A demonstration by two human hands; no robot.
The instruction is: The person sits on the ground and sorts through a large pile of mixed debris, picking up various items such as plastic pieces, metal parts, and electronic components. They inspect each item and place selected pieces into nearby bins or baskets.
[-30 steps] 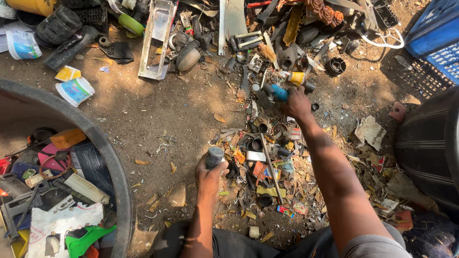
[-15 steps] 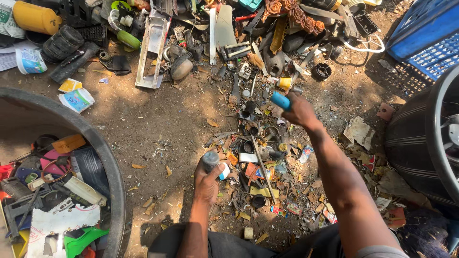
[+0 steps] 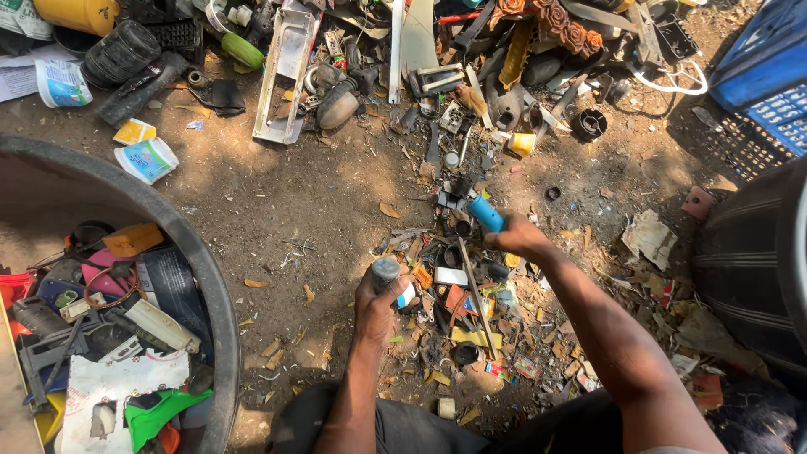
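Observation:
My left hand (image 3: 376,304) grips a small grey cylinder (image 3: 386,270) upright, just above the dirt in front of my knees. My right hand (image 3: 519,238) is stretched forward over a strip of scrap and holds a blue cylindrical piece (image 3: 485,213) that sticks out toward the far side. Between the two hands lies a litter of small plastic and metal bits (image 3: 461,294), with a thin rod (image 3: 477,296) running through it.
A large dark tub (image 3: 212,296) with mixed plastic scrap sits at the left. A pile of junk (image 3: 471,59) runs along the far side, with a white metal channel (image 3: 287,69). A blue crate (image 3: 761,71) and a tyre (image 3: 752,261) stand at the right.
My right hand has drawn back toward me with the blue piece in it. The left hand kept its hold on the grey cylinder and barely moved.

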